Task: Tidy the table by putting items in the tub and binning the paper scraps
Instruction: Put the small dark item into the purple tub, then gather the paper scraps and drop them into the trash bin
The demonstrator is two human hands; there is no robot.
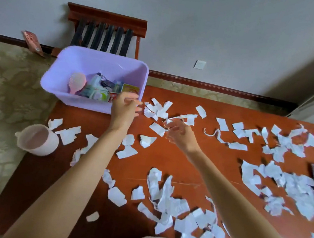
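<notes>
Scraps: white torn paper, scattered over most of the table, densest at the near centre and the right side, thinner near the tub. Judged very light, limp and easily creased. Flat pieces likely cling to the wood and resist a pinch from above, so take a curled or lifted edge, or sweep several together and grab the bunch. Draught from a fast hand could shift them. Not fragile, so no care needed for grip force. Tub sits on the far left corner of the table, already holding a pink brush, a yellow card and assorted packets. Pink bin stands on the floor off the table's left edge. Left hand: by the tub's near right corner, fingers loosely extended toward the nearest scraps, nothing held. Right hand: fingers curled, blurred, a thin strip arcing just beside them; cannot tell whether it is pinched or lying free. Writing: none legible. Scraps look blank, and print on the card and packets is too small to read.
</notes>
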